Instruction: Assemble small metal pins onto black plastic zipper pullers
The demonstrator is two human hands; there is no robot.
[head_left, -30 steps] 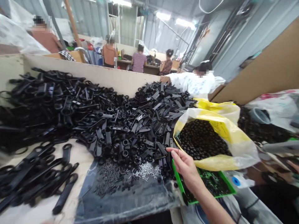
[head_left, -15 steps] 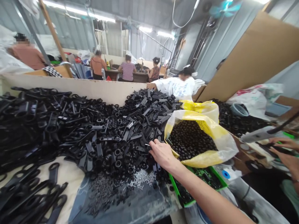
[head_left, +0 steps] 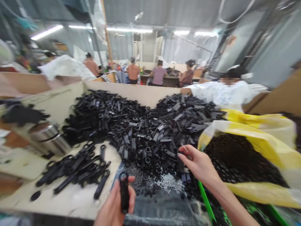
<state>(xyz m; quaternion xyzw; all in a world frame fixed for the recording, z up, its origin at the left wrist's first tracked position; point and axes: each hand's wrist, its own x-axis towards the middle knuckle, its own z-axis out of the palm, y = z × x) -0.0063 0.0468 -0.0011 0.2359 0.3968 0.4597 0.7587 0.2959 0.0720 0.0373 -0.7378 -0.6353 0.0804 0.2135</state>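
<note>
Your left hand [head_left: 114,208] sits at the bottom centre of the frame. It is closed around a black handle piece [head_left: 124,194], which stands upright in your grip with its ring end on top and your thumb pressed against its right side.

Your right hand [head_left: 199,164] is up and to the right of it, well apart, with the arm coming in from the lower right corner. Its fingers are curled, and the thumb and forefinger pinch a small black part [head_left: 182,153] at the near right edge of the heap of black parts [head_left: 150,128]. That heap fills the middle of the frame.

Between your two hands, a scatter of silver pins [head_left: 169,182] lies on a dark sheet [head_left: 162,210] on the bench [head_left: 70,201].

Just right of your right hand, a yellow bag [head_left: 261,139] gapes open, full of black beads [head_left: 237,163]. The rim of a green tray [head_left: 206,205] runs under your right wrist.

Left of your left hand, a loose group of long black handles [head_left: 77,169] lies flat on the bench. A metal can [head_left: 50,139], blurred, stands at the left edge.

A board wall [head_left: 141,92] backs the heap. Beyond it, in the upper right, a person in white [head_left: 225,92] leans toward the heap.
</note>
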